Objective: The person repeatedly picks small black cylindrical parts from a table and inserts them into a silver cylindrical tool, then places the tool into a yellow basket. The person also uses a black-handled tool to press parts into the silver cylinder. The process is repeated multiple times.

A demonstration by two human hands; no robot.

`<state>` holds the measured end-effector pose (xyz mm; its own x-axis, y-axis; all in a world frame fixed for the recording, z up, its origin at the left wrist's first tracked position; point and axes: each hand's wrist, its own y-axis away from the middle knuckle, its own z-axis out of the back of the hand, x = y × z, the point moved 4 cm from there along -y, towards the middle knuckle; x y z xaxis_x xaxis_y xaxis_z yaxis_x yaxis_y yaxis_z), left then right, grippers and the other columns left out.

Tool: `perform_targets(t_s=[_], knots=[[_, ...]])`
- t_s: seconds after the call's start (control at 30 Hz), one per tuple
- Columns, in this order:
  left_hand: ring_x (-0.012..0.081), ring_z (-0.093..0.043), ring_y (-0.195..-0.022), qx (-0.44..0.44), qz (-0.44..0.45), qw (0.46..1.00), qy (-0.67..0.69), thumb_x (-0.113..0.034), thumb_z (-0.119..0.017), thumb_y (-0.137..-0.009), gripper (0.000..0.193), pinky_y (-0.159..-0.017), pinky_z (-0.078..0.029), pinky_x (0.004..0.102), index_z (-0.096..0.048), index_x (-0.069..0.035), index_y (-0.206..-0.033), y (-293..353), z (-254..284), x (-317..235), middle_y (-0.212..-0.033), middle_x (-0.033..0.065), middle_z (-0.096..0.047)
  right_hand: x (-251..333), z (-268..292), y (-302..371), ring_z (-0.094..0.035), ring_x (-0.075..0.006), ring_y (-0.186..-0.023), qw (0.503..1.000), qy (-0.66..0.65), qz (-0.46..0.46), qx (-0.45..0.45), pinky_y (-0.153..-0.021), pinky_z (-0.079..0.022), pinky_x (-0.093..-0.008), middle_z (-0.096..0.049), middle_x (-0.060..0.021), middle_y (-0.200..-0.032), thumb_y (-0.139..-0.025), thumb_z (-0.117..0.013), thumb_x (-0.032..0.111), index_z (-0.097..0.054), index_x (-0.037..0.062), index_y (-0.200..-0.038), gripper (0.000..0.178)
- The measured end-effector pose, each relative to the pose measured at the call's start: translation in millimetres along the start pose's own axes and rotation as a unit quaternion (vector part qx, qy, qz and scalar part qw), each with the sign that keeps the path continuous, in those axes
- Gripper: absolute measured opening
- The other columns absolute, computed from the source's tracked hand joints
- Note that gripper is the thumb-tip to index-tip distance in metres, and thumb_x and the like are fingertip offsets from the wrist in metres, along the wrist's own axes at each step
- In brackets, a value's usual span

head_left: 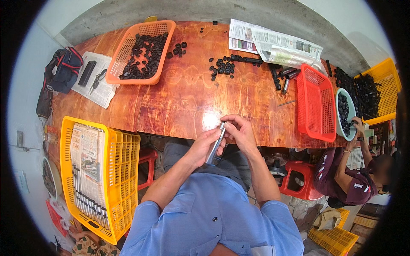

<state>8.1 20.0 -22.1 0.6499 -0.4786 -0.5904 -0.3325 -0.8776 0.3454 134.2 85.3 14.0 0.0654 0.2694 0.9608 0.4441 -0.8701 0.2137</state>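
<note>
A silver metal tube slants between my hands, just off the table's near edge. My left hand is wrapped round its middle. At its upper end, the fingers of my right hand pinch the tip, where a small dark piece shows; its kind is too small to tell. On the table ahead lies a loose group of black caps. Beyond them, to the right, are black rod-like parts and a few silver tubes.
An orange basket of black caps stands far left. A yellow crate with newspaper and several tubes is at my left. To the right are a red basket, a pale bowl of black parts and a co-worker reaching into it.
</note>
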Motion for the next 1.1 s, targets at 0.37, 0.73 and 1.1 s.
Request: perform_targets(t_s=[0.37, 0.73, 1.1], knots=[[0.0096, -0.059, -0.064, -0.004, -0.096, 0.985, -0.14, -0.033, -0.047, -0.106, 0.031, -0.059, -0.049, 0.0228, -0.057, -0.005, -0.105, -3, -12, -5, -0.082, 0.0029, -0.062, 4, 8, -1, -0.062, -0.0099, -0.088, 0.996, -0.037, 0.068, -0.034, -0.077, -0.053, -0.0246, -0.066, -0.0052, -0.099, -0.095, -0.062, 0.005, -0.057, 0.0005, -0.124, 0.03], [0.009, -0.057, -0.062, -0.007, -0.075, 0.985, -0.154, -0.034, -0.048, -0.105, 0.031, -0.057, -0.048, 0.0228, -0.057, -0.005, -0.104, 4, -6, -2, -0.08, 0.0028, -0.059, 7, 4, 7, -0.061, -0.0105, -0.091, 0.996, 0.041, 0.085, -0.005, -0.078, -0.053, -0.0256, -0.064, -0.0065, -0.104, -0.094, -0.062, 0.004, -0.054, 0.0012, -0.126, 0.033], [0.0117, -0.062, -0.081, 0.047, -0.099, 0.981, -0.16, -0.025, -0.05, -0.105, 0.03, -0.075, -0.052, 0.0256, -0.057, 0.0, -0.121, 7, -20, -15, -0.096, 0.0058, -0.063, 11, 15, 7, -0.065, -0.0143, -0.095, 0.992, -0.072, 0.106, -0.011, -0.079, -0.054, -0.0259, -0.066, -0.0109, -0.11, -0.096, -0.062, 0.008, -0.05, -0.0002, -0.128, 0.035]])
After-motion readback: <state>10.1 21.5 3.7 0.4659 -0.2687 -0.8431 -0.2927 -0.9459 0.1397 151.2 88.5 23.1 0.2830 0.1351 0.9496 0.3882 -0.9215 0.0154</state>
